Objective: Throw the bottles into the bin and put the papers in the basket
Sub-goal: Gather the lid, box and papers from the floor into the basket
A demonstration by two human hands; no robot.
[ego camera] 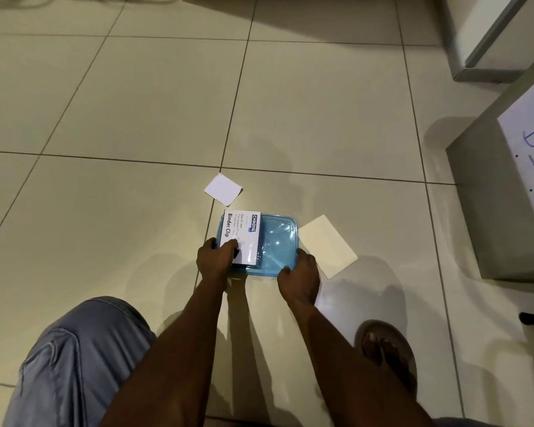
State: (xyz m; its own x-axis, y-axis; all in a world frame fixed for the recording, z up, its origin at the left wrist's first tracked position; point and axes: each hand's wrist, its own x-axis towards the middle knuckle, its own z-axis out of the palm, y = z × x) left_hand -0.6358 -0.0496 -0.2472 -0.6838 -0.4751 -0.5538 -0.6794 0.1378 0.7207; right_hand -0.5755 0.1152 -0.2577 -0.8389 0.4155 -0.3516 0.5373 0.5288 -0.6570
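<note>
- Blue plastic tray [278, 241] at frame centre on floor [136, 118], held at near edge by left hand [214, 260] and right hand [299, 275].
- Left thumb pinning box [242, 235].
- Papers [327, 245] [223, 188] flat beside tray: probably light, floppy; best lifted by an edge.

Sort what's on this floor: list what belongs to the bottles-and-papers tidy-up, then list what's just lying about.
Belongs to the job:
- white paper on the tiles
- cream paper beside the container
- grey bin with its handwritten sign
- left hand and right hand

Just there:
- blue container, gripped by both hands
- binder clip box lying on it

No bottles or basket in view.
</note>
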